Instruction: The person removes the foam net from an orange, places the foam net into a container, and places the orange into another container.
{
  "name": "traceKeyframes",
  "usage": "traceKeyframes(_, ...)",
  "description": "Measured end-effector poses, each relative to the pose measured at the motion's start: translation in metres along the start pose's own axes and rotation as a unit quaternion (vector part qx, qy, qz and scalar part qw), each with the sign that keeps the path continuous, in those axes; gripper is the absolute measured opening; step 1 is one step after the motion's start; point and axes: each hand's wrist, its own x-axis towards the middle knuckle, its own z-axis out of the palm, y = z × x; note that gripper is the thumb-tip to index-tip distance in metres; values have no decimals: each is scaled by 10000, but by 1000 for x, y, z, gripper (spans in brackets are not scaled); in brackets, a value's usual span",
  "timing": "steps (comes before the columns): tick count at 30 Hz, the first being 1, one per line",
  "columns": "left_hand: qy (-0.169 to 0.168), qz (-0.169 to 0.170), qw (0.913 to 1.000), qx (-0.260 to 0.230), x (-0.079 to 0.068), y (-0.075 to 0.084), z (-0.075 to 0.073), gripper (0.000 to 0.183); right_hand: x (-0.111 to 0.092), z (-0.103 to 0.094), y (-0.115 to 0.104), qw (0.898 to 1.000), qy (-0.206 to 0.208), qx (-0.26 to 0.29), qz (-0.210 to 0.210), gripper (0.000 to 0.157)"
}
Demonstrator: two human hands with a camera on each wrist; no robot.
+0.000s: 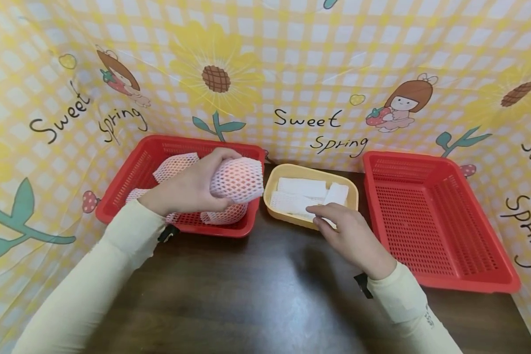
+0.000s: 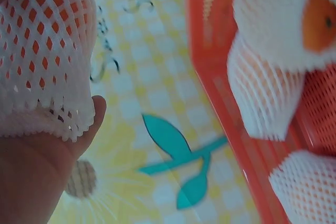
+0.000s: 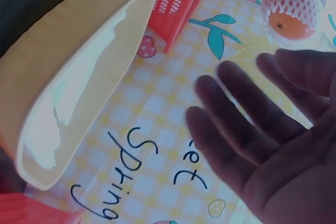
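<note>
My left hand [image 1: 192, 182] grips an orange in a white foam net [image 1: 237, 180], raised over the right end of the left red basket [image 1: 217, 230]. In the left wrist view the net's loose end [image 2: 42, 116] lies against the palm. More netted oranges [image 1: 175, 166] sit in that basket, partly hidden by the hand and arm. My right hand [image 1: 347, 231] hovers at the front rim of a yellow tray [image 1: 272, 212], holding nothing, fingers apart in the right wrist view. Flat white pieces [image 1: 301, 187], one with a mesh texture, lie in the tray.
Another red basket [image 1: 447, 282], with nothing visible in it, stands to the right of the tray. A checked cloth [image 1: 292, 64] with flowers and lettering hangs behind and at the sides. Dark wooden tabletop [image 1: 230, 290] extends in front of the containers.
</note>
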Motion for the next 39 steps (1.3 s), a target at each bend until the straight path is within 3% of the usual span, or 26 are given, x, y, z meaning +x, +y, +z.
traceKeyframes(4, -122, 445, 9988, 163, -4, 15, 15, 86, 3, 2, -5, 9976, 471, 332, -375, 23)
traceKeyframes(7, -239, 1022, 9942, 241, -5, 25, 26, 85, 4, 3, -10, 9939, 729, 688, -456, 24)
traceKeyframes(10, -324, 1518, 9873, 327, -6, 34, 36, 84, 3, 6, -15, 9874, 819, 1320, -291, 28)
traceKeyframes(13, -385, 1790, 9822, 429, -5, 41, 44, 83, 1, 8, -19, 9743, 680, 2145, 21, 33)
traceKeyframes(17, -426, 1897, 9796, 502, -5, 46, 51, 86, -2, 9, -20, 9603, 294, 2743, 411, 41)
traceKeyframes(24, -348, 1850, 9821, 93, -5, 45, 58, 87, -5, 11, -19, 9511, -316, 3030, 502, 56)
traceKeyframes(29, -343, 2047, 9782, 20, -5, 45, 61, 79, -7, 13, -17, 9497, -232, 3079, 519, 57)
traceKeyframes(39, 366, 2533, 9665, -186, -6, 45, 62, 81, -12, 13, -12, 9422, 19, 3334, 327, 56)
